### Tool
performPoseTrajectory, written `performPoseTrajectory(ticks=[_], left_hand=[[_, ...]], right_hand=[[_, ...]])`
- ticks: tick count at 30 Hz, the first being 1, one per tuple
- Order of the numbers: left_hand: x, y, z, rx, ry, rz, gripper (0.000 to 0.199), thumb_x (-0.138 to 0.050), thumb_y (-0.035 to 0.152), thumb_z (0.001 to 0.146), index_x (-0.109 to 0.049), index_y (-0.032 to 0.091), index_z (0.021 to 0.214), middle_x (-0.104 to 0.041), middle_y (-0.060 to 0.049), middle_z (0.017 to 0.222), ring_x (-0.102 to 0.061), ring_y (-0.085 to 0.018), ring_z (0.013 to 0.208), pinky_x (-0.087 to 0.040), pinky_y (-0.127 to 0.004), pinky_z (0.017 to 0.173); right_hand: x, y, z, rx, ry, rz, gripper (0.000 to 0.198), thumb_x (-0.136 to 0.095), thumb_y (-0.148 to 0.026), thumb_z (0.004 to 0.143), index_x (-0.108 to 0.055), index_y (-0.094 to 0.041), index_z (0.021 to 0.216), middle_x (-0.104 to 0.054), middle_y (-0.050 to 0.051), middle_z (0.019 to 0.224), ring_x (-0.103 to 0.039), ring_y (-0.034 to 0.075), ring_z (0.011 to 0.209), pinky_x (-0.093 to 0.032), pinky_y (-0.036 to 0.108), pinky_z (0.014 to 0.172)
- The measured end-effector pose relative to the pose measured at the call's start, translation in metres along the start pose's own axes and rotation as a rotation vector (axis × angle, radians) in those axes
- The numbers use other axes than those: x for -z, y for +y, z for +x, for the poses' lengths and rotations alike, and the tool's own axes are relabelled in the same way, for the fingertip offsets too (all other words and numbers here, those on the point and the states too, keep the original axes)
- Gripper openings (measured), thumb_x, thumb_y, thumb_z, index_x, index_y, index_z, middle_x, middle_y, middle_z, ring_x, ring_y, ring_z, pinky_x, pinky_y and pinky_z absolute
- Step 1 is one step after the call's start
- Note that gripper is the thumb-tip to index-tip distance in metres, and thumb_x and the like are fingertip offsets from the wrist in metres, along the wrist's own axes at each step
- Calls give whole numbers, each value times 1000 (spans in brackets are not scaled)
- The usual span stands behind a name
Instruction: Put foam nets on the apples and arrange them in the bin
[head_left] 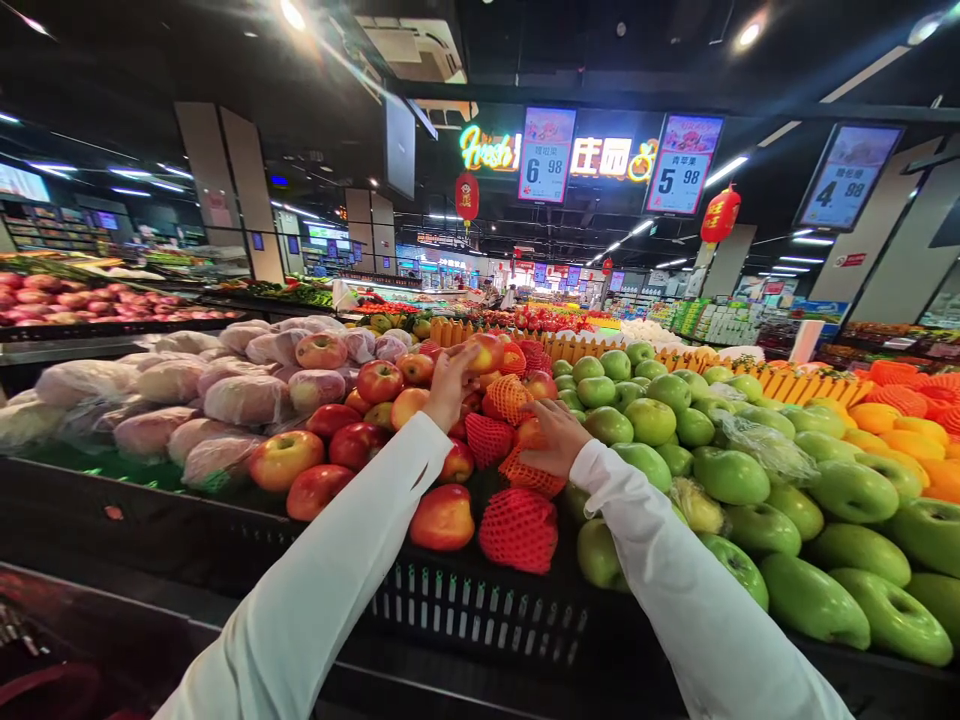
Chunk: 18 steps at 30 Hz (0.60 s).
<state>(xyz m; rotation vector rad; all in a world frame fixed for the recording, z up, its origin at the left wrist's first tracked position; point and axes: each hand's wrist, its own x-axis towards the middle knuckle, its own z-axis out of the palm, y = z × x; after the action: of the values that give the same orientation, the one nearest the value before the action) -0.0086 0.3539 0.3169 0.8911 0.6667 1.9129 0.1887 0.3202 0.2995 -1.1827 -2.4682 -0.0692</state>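
Note:
My left hand reaches over the red apples, its fingers closed around a red-yellow apple at the back of the pile. To its right, my right hand curls its fingers and thumb about another reddish apple, partly hidden by the hand. Just behind that hand lies an apple in an orange foam net. Nearer to me are a red foam-netted apple and a bare red apple. Both forearms wear white sleeves.
Plastic-wrapped fruit is heaped on the left, green apples on the right, oranges beyond. A slotted black crate front edges the display nearest me. A low wooden picket fence runs behind. Price screens hang overhead.

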Motion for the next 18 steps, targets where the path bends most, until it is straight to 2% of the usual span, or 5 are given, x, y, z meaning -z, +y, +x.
performPoseTrajectory(ticks=[4,8,12,15,18], left_hand=[[-4,-8,-9,-37,-129,139,65,-90,29,54,-52,22,106,-66,2,87,-65,-12,69,-45,-19,51],[-6,-7,-17,5,-416,238,66,-92,31,52,-53,21,106,-66,-1,98,-66,-14,79,-51,-23,65],[-6,-11,-23,84,-707,408,68,-95,30,49,-54,20,101,-64,-1,97,-66,-16,83,-52,-30,78],[-4,-15,-22,10,-771,554,57,-92,40,57,-56,19,97,-64,-3,96,-64,-17,91,-50,-32,84],[-3,-11,-17,-170,-761,702,44,-73,55,78,-60,18,99,-66,-6,104,-64,-19,92,-51,-32,84]], right_hand=[[1,5,5,-5,244,192,79,-72,-24,66,-47,-10,140,-55,20,138,-50,36,130,-37,53,115],[2,7,8,-34,512,446,86,-73,-30,71,-36,-12,146,-49,22,144,-52,32,131,-45,51,109],[-1,6,8,46,400,469,81,-84,-39,62,-51,-15,132,-63,17,131,-62,32,117,-48,50,105],[-4,8,9,-32,365,484,65,-82,-42,61,-61,-17,117,-71,13,114,-68,29,99,-53,48,94],[-6,14,11,-107,465,524,58,-80,-47,61,-64,-18,110,-73,9,105,-69,28,92,-54,46,88]])
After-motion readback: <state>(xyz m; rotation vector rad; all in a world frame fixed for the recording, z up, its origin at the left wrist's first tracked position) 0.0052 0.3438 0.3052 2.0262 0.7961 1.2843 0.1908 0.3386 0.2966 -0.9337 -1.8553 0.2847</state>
